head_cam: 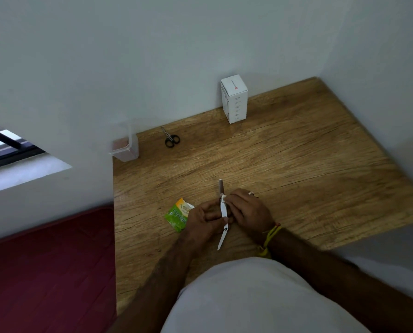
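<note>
Our left hand (201,219) closes its grip round the middle of a slim folding tool (222,236) over the surface (296,164). Our right hand (248,210) pinches a small white wad (223,198) against it. Fingers hide the tool's middle. Just left of the tool, a green sachet (176,215) lies partly under the left hand. 1 pair of scissors (170,139) lies well beyond.

Scissors (171,139) near clear container (126,146); white box (234,99) upright.

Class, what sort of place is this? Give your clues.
Probably a home bedroom: a wood-grain table in a corner of plain white walls, a dark red mattress beside it, a barred window.
</note>
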A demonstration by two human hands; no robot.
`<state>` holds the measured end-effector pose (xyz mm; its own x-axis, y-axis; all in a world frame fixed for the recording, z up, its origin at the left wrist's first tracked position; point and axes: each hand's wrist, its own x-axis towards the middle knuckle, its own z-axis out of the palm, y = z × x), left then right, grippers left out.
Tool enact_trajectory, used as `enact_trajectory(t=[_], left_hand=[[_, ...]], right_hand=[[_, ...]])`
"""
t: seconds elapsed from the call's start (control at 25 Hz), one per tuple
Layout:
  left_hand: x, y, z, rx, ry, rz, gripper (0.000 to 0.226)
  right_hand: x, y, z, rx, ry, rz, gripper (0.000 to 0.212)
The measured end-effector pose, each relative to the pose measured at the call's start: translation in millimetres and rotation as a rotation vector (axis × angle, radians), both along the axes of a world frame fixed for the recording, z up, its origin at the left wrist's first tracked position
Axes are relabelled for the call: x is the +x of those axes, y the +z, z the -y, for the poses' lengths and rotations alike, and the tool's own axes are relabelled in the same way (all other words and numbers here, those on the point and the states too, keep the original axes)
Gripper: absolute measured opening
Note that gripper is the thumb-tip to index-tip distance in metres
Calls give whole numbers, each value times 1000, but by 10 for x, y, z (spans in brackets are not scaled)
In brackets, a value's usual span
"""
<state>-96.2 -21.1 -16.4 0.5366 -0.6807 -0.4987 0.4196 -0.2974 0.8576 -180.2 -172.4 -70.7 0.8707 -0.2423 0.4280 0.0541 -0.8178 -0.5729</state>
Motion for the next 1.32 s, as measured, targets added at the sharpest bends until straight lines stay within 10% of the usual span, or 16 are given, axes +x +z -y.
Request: enact_trajectory(t=[1.32], left_hand=[[98, -109, -88, -21, -105, 21, 63]], right_hand=[[-185, 4, -72, -234, 138, 38, 28]])
